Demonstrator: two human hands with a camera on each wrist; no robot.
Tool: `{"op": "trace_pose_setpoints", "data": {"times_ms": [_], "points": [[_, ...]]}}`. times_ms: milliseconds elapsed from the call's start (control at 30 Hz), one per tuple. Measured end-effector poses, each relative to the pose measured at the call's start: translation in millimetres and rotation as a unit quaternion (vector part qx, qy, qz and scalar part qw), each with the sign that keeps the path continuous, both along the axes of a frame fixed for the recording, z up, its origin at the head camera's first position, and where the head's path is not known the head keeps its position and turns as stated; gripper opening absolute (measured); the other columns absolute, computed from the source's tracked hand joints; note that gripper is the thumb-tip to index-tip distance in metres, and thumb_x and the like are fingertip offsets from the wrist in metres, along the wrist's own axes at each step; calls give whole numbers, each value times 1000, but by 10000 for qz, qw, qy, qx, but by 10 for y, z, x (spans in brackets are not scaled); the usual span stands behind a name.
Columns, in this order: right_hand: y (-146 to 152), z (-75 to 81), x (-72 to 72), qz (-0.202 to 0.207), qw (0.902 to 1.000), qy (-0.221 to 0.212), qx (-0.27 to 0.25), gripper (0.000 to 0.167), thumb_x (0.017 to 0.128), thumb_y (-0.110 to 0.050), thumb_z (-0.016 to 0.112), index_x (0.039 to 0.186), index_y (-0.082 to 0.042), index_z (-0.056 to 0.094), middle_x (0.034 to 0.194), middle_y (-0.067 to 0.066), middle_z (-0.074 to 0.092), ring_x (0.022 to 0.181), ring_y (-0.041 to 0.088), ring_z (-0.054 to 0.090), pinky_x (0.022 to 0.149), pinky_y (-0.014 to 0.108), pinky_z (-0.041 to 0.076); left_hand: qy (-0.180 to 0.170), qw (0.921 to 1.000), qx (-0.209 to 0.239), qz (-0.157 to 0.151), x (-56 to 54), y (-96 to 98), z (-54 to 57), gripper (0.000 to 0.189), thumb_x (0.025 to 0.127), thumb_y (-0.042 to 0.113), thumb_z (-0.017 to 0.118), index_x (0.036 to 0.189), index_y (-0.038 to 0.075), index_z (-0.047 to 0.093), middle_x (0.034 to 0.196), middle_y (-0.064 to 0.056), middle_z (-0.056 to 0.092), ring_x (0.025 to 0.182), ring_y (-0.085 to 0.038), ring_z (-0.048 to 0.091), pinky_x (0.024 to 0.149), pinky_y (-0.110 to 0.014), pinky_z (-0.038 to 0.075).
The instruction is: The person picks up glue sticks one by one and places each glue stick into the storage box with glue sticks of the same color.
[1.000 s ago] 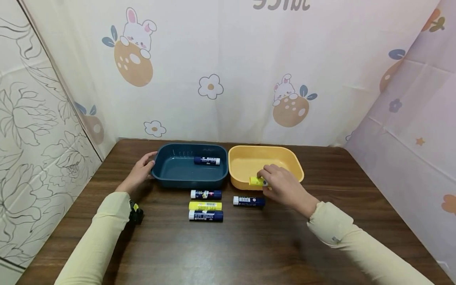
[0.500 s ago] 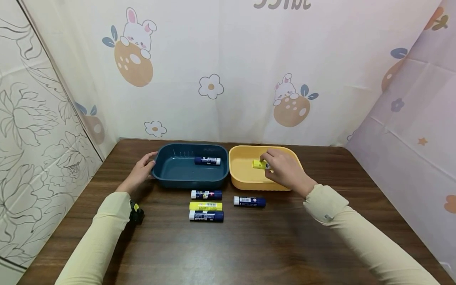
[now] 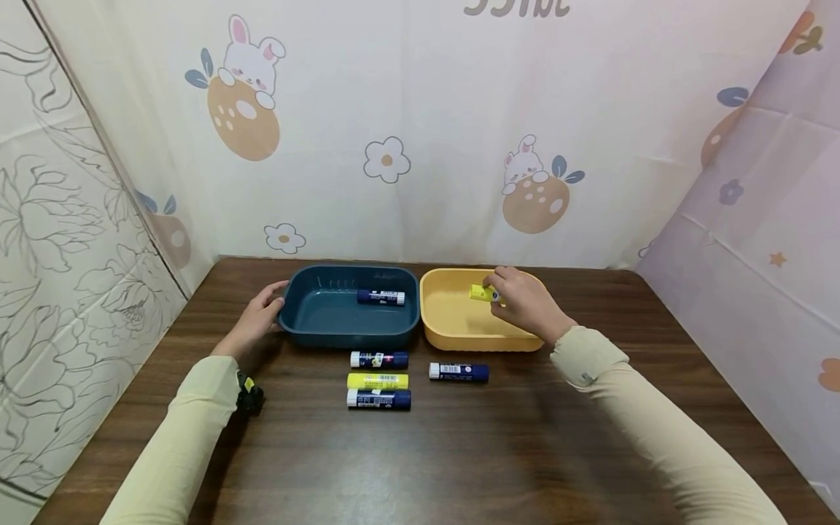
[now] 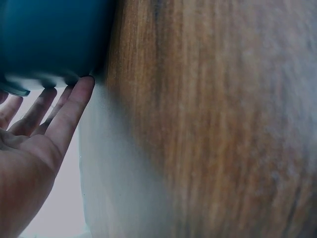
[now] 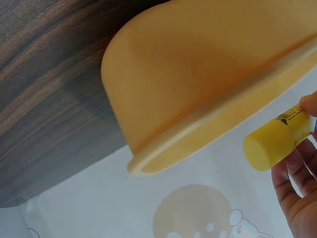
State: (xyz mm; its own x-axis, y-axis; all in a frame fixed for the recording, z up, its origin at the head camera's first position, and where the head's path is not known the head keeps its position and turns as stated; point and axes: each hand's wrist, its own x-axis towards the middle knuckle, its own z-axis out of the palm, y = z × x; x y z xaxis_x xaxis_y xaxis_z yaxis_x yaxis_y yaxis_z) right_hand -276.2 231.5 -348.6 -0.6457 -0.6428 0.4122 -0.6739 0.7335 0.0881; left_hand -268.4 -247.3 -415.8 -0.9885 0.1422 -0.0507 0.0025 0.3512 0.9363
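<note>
My right hand [image 3: 525, 300] pinches a yellow glue stick [image 3: 483, 293] over the yellow bin [image 3: 453, 340]. In the right wrist view the glue stick [image 5: 275, 141] shows above the bin's rim, held between thumb and fingers. My left hand [image 3: 257, 321] touches the left end of the dark blue bin [image 3: 348, 340]. From the left wrist, its fingers [image 4: 74, 109] look straight, with the tips against the bin's wall [image 4: 54, 39]. Inside the blue bin lies a navy glue stick [image 3: 380, 297] with a white cap.
In front of the bins lie a navy glue stick [image 3: 379, 359], a yellow one [image 3: 377, 381] and another navy one [image 3: 378, 399], stacked in a column. A further navy stick [image 3: 459, 372] lies to their right. A patterned curtain [image 3: 446, 204] hangs behind the table [image 3: 459, 467].
My right hand has carried the yellow glue stick from the yellow bin's front rim back and slightly right, over the bin's inside. My left hand has stayed at the blue bin.
</note>
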Motion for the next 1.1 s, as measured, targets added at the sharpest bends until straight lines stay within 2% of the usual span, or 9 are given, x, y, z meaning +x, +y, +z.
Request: {"op": "trace_pose_setpoints", "data": {"times_ms": [233,500,667,867,1100], "points": [[62,-100,-120,-44,10000,-46,-10,24,74,1,68,98,-1,65,89,10,59,78,27,56,65,40,49,26,10000,-38,-17,9,-17,4,50,105,19,27,152,6,17,145,-31,26,120,-47,42,90,-53,46],[169,-280,-252,-302,9993,-128,194,24,74,1,68,97,0,64,90,12,61,78,28,58,69,40,50,56,10000,-11,-49,2,-7,0,50,105,19,27,152,5,16,143,-32,28,121,-45,41,89,-52,48],[200,-380,-278,-426,9977,-476,205,25,73,0,70,97,1,64,90,13,60,75,27,59,66,40,50,33,10000,-28,-37,3,13,-14,50,105,20,28,152,5,18,140,-31,31,120,-44,43,87,-47,50],[189,-437,-294,-675,9937,-847,303,27,77,-4,76,99,1,63,91,12,59,78,27,58,68,41,49,10,10000,-11,9,12,23,3,50,105,19,28,152,6,18,142,-31,29,121,-44,42,87,-49,49],[190,-506,-313,-897,9893,-1081,392,24,78,-3,74,99,1,63,91,12,57,80,27,55,70,42,49,-18,10000,-5,10,1,19,9,50,104,19,28,151,5,18,142,-32,29,121,-44,42,88,-50,49]]}}
